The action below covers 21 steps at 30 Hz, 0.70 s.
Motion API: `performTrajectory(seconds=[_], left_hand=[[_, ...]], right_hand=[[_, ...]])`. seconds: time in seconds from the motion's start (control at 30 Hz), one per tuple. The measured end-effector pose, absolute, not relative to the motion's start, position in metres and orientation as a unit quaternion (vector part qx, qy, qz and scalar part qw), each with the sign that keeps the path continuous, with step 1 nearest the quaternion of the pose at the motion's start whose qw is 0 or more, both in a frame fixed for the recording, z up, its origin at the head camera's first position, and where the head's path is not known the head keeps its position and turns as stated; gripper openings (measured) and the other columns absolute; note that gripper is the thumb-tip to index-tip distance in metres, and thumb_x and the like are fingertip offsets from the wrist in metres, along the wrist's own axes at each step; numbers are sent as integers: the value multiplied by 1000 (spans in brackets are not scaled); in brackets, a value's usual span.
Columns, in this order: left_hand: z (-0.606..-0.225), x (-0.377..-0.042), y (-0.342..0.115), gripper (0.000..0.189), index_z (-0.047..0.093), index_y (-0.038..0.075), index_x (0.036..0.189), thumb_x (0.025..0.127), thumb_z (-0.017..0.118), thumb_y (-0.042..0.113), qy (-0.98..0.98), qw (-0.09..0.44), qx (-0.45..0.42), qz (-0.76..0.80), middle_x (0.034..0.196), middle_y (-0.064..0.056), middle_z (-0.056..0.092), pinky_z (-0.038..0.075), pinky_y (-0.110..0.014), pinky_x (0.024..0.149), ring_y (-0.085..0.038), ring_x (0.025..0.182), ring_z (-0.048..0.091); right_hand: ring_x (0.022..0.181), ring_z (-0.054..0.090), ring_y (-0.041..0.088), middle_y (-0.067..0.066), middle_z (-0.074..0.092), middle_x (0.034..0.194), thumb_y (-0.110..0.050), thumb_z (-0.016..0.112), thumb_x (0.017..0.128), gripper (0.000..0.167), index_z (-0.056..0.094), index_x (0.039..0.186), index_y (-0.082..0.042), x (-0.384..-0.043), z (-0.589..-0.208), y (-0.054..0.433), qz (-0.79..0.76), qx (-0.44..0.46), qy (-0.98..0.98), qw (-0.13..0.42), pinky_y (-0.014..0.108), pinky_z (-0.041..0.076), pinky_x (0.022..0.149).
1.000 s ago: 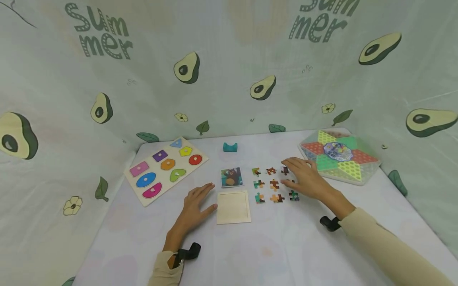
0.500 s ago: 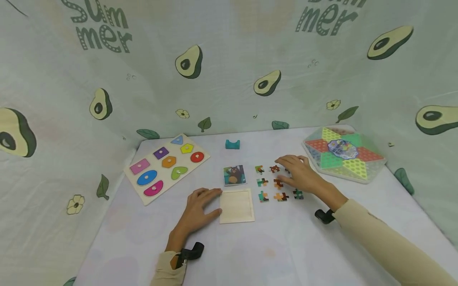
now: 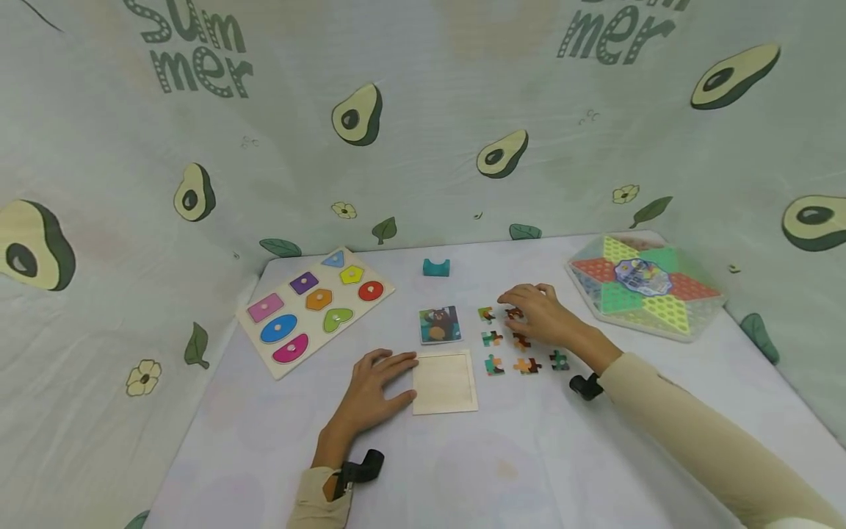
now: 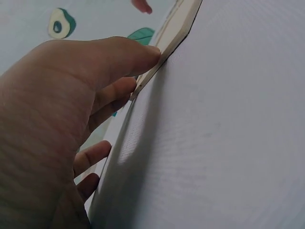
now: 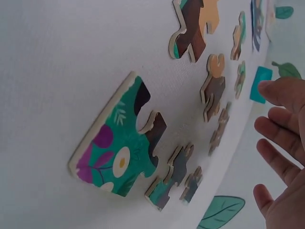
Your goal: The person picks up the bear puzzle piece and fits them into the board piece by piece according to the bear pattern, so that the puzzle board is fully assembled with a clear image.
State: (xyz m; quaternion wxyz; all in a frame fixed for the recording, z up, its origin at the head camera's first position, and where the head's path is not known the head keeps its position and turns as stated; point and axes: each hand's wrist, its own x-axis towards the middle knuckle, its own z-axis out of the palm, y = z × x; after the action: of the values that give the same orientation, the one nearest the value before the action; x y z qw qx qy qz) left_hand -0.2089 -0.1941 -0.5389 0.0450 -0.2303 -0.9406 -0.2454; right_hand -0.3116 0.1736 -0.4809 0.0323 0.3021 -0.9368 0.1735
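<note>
My left hand [image 3: 371,393] lies on the table at the left edge of a square wooden puzzle tray [image 3: 446,383]. In the left wrist view its thumb and forefinger touch the edge of the tray, the fingers loosely extended. Over the upper part of several jigsaw pieces laid in rows hovers my right hand [image 3: 545,317], its fingers spread and slightly bent, hiding some pieces. A green piece with flowers [image 5: 119,148] is nearest the right wrist camera; nothing shows between that hand's fingers. Behind the tray lies a bear picture [image 3: 440,325].
At the back left lies a shape board [image 3: 317,312] with coloured shapes. A teal curved block [image 3: 436,268] sits near the back edge. To the right is a clear hexagonal game box [image 3: 644,286]. A printed cloth [image 3: 423,184] hangs behind the table.
My right hand has moved left across the jigsaw pieces, uncovering the right-hand ones and covering middle ones. The left hand stays beside the tray. The head view has shifted slightly.
</note>
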Motion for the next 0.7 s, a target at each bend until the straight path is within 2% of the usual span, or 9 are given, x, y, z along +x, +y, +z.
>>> performTrajectory(seconds=[0.2,0.43,0.7], left_hand=[[-541,-211,-197,55,60,28,141,90,69,49,-940,28,-230,-252,148,14,49,21,-58,112,-27,141,32],[-544,-211,-198,55,62,26,139,89,71,48,-934,39,-238,-263,147,11,52,23,-60,111,-29,139,34],[-541,-212,-196,55,62,25,139,90,71,48,-935,40,-238,-260,146,10,52,23,-61,110,-29,139,34]], right_hand=[[129,47,33,12,60,133,-21,72,93,40,64,130,-5,-325,-485,167,188,311,-932,7,63,24,103],[127,49,32,10,62,131,-20,72,94,39,65,129,-7,-337,-489,156,191,311,-931,-18,62,23,103],[120,54,27,4,68,120,-19,74,92,32,70,122,-9,-345,-496,149,180,313,-933,-21,60,24,103]])
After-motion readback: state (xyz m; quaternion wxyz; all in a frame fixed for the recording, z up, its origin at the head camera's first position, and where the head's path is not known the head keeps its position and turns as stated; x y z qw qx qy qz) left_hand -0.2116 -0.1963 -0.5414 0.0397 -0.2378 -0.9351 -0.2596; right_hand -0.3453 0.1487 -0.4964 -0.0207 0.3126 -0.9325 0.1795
